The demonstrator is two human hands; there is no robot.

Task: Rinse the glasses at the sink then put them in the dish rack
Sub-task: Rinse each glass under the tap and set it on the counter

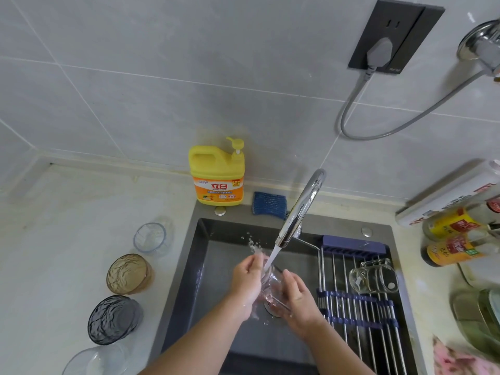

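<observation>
A clear glass (pixel 270 282) is tilted under the running stream from the chrome faucet (pixel 300 209), over the dark sink (pixel 197 266). My left hand (pixel 247 280) grips its left side near the rim, and my right hand (pixel 295 293) curls round its base. Water splashes off the rim. A clear glass mug (pixel 374 276) lies on its side on the roll-up dish rack (pixel 359 315) across the sink's right half. On the counter to the left stand a clear glass (pixel 150 238), an amber glass (pixel 128 273), a smoky grey glass (pixel 113 319) and another clear glass (pixel 94 361).
A yellow dish soap bottle (pixel 217 174) and a blue scrub pad (pixel 269 203) sit behind the sink. Sauce bottles (pixel 460 239) and a foil box (pixel 446 193) crowd the right counter, with a pink cloth (pixel 457 359) at the lower right. A grey cable (pixel 378 125) hangs from a wall socket.
</observation>
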